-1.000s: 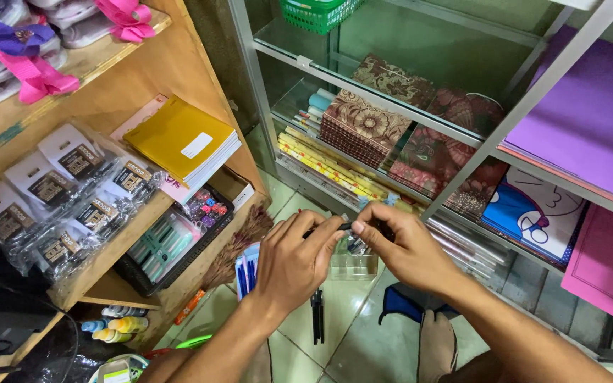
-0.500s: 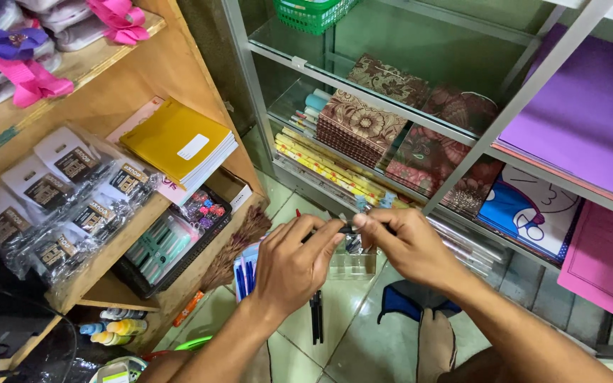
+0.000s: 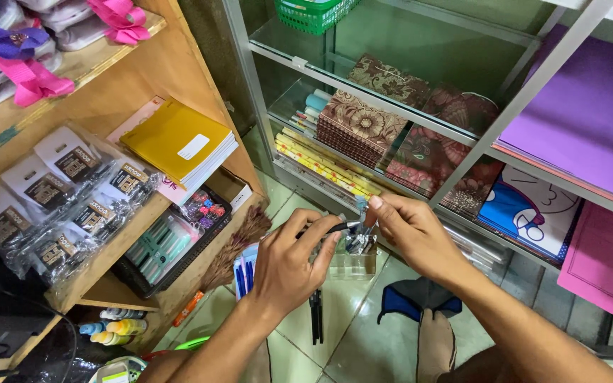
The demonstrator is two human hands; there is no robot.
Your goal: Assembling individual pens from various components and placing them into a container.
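My left hand [image 3: 289, 266] is curled around the left side of a small clear plastic box [image 3: 355, 264], which I hold above the tiled floor. A thin black pen-like stick [image 3: 324, 228] lies across its fingers. Dark and blue small pieces stand in the box. My right hand [image 3: 413, 234] comes in from the right. Its thumb and forefinger pinch a slim blue-grey piece [image 3: 362, 207] that sticks up out of the box. What the pieces are is too small to tell.
A wooden shelf [image 3: 108, 255] on the left carries bagged packets [image 3: 58, 198], yellow notebooks [image 3: 179, 142] and a black tray of pens [image 3: 168, 245]. A glass cabinet [image 3: 363, 85] ahead holds patterned boxes, wrapping rolls and purple sheets. A broom [image 3: 239, 245], blue pens and a black item [image 3: 316, 315] lie below.
Both hands stayed together at the clear box. My right fingers rose to the box's top and pinched the blue-grey piece. The black stick now lies across my left fingers.
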